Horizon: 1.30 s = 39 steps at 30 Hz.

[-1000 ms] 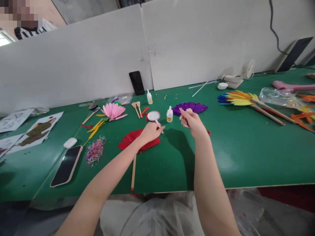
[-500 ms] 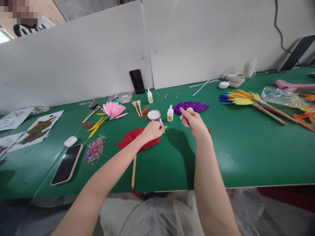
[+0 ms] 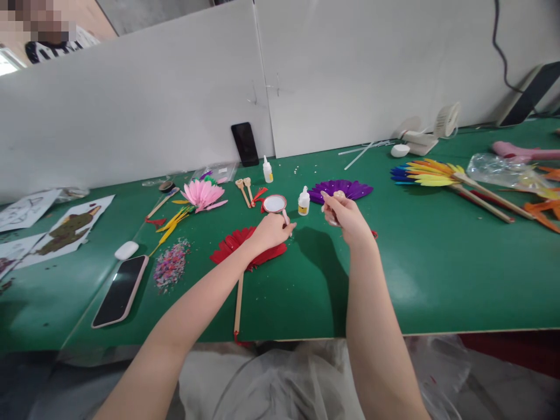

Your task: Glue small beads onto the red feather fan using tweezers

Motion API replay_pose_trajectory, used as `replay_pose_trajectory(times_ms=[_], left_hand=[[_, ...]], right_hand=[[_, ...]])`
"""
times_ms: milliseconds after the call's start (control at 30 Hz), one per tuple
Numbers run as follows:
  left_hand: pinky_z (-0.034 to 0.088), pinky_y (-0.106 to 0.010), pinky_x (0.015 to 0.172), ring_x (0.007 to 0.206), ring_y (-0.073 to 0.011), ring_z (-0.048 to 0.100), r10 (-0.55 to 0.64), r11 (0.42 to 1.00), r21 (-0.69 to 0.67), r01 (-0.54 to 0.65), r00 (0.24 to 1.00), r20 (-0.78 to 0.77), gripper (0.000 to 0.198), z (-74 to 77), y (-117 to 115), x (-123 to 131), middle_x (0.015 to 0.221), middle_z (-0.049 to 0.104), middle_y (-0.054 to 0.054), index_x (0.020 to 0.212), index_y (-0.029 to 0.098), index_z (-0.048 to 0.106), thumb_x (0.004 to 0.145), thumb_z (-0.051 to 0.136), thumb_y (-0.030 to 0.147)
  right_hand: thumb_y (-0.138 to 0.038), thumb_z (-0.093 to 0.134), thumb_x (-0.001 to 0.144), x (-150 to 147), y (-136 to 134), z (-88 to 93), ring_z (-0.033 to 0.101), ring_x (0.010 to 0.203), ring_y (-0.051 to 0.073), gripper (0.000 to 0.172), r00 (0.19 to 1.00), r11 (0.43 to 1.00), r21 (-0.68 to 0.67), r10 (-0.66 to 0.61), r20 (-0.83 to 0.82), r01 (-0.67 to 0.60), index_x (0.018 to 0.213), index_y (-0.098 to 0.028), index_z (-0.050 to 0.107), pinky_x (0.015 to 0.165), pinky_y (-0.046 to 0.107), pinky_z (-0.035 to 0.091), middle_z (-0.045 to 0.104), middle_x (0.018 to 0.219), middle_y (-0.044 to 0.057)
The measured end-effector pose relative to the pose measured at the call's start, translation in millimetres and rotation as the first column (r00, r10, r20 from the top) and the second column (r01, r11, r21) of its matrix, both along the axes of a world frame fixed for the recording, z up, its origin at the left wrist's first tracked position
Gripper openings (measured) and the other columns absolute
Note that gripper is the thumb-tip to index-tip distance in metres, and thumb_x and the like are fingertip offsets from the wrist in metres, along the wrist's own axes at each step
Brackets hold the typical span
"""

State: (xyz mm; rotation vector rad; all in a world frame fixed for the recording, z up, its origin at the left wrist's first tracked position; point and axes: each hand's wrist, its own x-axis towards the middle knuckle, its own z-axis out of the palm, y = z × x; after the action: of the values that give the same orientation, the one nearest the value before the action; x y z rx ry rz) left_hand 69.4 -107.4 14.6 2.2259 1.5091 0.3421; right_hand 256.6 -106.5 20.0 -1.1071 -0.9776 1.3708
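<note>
My left hand (image 3: 270,231) rests over the red feather fan (image 3: 236,245) and is closed on the pink handle of a small round mirror (image 3: 275,204). My right hand (image 3: 343,214) is raised just right of it, fingers pinched on a small pale thing that I cannot make out. A small glue bottle (image 3: 303,201) stands between the two hands. Right behind my right hand lies a purple feather fan (image 3: 345,188). The red fan's wooden stick (image 3: 238,303) reaches to the table's front edge.
The green table (image 3: 437,262) carries a pink feather fan (image 3: 202,193), a pile of sequins (image 3: 170,266), a phone (image 3: 121,290), a second glue bottle (image 3: 267,171), a rainbow fan (image 3: 426,172), a desk fan (image 3: 440,125) and printed sheets (image 3: 65,230). White partition boards close off the back.
My left hand has shifted slightly on the mirror's handle, and the mirror has turned a little. My right hand stays raised in about the same spot.
</note>
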Motion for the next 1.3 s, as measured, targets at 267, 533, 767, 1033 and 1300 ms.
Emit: replay_pose_trajectory(times_ms=[267,533,767,1033,1300], left_hand=[[0.037,-0.026,0.055,0.051,-0.0136,0.052,0.001,1.000,-0.023,-0.001,1.000,0.006,0.034,-2.3,-0.6,6.1,0.052,0.058,-0.004,0.060,0.012,0.066,0.087,0.051,0.028],[0.034,-0.026,0.053,0.047,-0.0115,0.046,0.041,0.999,-0.030,-0.039,0.997,0.069,0.034,-1.0,2.2,5.3,0.050,0.054,-0.002,0.055,0.013,0.061,0.085,0.053,0.026],[0.033,-0.025,0.052,0.045,-0.0097,0.044,0.080,0.992,-0.115,-0.050,0.958,0.276,0.034,7.8,0.6,0.2,0.045,0.050,0.000,0.051,0.014,0.058,0.081,0.057,0.028],[0.022,-0.022,0.043,0.038,-0.0043,0.027,0.227,0.943,-0.333,-0.013,0.758,0.612,0.034,40.7,-22.3,-25.6,0.040,0.037,0.006,0.057,0.015,0.054,0.079,0.052,0.040],[0.014,-0.022,0.041,0.037,-0.0030,0.023,0.328,0.905,-0.425,0.021,0.603,0.727,0.031,48.1,-38.4,-40.0,0.040,0.035,0.006,0.055,0.014,0.055,0.075,0.059,0.037]], right_hand=[[-0.040,0.066,0.079,-0.6,0.2,-1.9,0.029,0.034,0.004,0.040,1.000,1.000,0.003,-0.003,0.018,0.003,0.051,-0.018,0.048,0.034,0.022,0.017,0.034,0.038,-0.007],[-0.036,0.060,0.085,0.6,1.7,-3.4,0.029,0.034,0.003,0.039,0.999,1.000,-0.016,-0.001,0.040,0.002,0.055,-0.016,0.046,0.034,0.017,0.020,0.038,0.043,-0.010],[-0.035,0.058,0.087,0.4,1.3,-4.4,0.029,0.033,0.003,0.038,0.999,1.000,-0.023,0.001,0.053,0.000,0.056,-0.016,0.047,0.034,0.017,0.021,0.036,0.041,-0.011],[-0.043,0.067,0.076,-3.1,-1.5,-1.7,0.028,0.034,0.005,0.041,0.998,1.000,0.007,0.005,0.070,-0.005,0.049,-0.018,0.049,0.034,0.022,0.019,0.034,0.038,-0.007],[-0.047,0.065,0.076,-12.4,-4.3,-3.1,0.027,0.034,0.005,0.043,0.985,0.997,0.043,0.062,0.160,-0.069,0.050,-0.018,0.049,0.035,0.022,0.019,0.033,0.036,-0.007]])
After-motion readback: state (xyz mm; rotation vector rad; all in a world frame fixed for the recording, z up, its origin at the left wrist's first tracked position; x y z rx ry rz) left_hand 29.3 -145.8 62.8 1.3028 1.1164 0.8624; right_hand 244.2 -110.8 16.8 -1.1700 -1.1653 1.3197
